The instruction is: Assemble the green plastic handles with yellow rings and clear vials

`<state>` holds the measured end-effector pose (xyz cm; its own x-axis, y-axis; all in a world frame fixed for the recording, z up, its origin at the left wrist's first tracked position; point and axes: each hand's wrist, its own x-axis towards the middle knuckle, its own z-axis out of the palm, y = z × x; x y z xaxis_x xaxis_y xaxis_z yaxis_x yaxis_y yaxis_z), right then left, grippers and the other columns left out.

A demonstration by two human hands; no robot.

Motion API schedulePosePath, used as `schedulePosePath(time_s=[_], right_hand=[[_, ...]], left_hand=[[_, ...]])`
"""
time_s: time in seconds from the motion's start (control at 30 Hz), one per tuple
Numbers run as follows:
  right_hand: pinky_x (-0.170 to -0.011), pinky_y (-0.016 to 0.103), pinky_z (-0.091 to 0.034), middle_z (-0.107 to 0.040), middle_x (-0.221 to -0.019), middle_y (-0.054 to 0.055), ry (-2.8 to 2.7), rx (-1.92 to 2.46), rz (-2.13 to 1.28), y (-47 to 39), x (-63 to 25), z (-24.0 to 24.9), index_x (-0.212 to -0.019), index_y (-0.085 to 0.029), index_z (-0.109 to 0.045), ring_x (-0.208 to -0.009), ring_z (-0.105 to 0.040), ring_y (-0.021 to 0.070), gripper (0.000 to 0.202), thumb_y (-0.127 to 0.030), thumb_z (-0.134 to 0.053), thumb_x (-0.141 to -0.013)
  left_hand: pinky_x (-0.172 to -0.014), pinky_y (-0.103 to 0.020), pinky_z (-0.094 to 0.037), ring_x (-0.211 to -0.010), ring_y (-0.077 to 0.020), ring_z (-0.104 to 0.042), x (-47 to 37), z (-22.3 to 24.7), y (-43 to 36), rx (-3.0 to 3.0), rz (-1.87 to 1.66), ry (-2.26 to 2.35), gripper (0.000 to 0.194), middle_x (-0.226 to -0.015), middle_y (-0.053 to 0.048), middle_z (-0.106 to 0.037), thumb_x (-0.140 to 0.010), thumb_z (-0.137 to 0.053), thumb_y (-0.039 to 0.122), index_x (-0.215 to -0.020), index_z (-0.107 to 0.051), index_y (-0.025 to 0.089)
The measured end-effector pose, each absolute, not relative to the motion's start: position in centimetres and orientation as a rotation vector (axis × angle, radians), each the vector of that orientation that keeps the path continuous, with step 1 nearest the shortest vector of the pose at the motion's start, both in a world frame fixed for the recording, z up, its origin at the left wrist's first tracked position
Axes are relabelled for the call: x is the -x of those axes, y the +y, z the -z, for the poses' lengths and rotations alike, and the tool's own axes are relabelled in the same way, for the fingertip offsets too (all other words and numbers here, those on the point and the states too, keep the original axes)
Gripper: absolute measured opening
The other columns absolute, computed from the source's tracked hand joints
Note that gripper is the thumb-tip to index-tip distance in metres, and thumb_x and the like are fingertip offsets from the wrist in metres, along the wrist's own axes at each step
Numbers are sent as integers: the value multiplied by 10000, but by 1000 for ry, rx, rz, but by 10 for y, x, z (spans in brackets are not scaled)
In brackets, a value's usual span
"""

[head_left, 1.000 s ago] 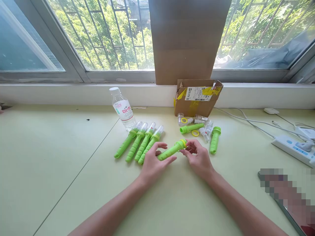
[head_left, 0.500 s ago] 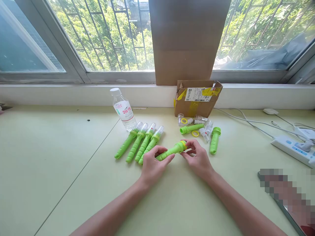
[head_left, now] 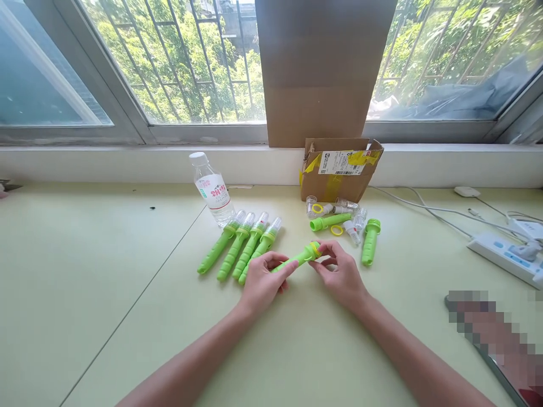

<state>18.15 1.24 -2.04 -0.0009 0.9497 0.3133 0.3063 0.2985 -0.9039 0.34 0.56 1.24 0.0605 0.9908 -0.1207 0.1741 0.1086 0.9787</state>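
My left hand is closed around a green plastic handle, thumb on top, with the threaded end pointing up and right. At that end a yellow ring sits around the handle. The thumb and fingers of my right hand pinch the ring's near side and partly hide it. Just left of my left hand, several green sticks with clear caps lie side by side. Beyond my right hand are a lying green handle, another green handle and a loose yellow ring.
Clear caps and a small white-based clear part lie before a cardboard box. A water bottle stands behind the capped sticks. To the right are a power strip, cables and a dark-edged device, partly blurred out.
The held handle has turned a little in my left hand, and its threaded end has shifted slightly left. My left-hand fingers have curled further underneath; my right hand stays at the ring.
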Motion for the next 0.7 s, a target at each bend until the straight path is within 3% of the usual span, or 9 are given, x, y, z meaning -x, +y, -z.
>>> schedulePosePath(time_s=[0.13,0.33,0.47,0.7], right_hand=[[-704,347,-573,-635,-1150,89,-1526,1212,-768,13,-182,20,-888,-224,-488,-855,-654,188,190,-323,-629,-808],[-714,385,-584,-635,-1188,95,-1485,1227,-746,11,-183,22,-862,-223,-496,-808,-675,194,216,-374,-640,-805],[-724,401,-586,-650,-1158,106,-1474,1214,-730,12,-183,22,-843,-217,-521,-826,-679,211,246,-422,-647,-795],[-685,376,-585,-669,-1041,81,-1483,1229,-758,13,-184,21,-856,-215,-511,-751,-668,190,260,-402,-671,-772]], left_hand=[[-404,-204,-407,-423,-86,-526,-1,-12,7,-1335,-912,1310,296,-683,8,-614,-744,-681,446,-777,-595,165],[-433,-195,-386,-496,-97,-523,1,-4,7,-1572,-959,1305,310,-647,40,-588,-645,-766,382,-778,-559,193],[-405,-204,-349,-442,-95,-479,0,-4,6,-1541,-975,1340,231,-567,40,-569,-706,-711,387,-777,-622,186],[-395,-211,-340,-404,-96,-469,-1,-11,4,-1465,-915,1351,284,-498,36,-550,-747,-674,452,-807,-693,175]])
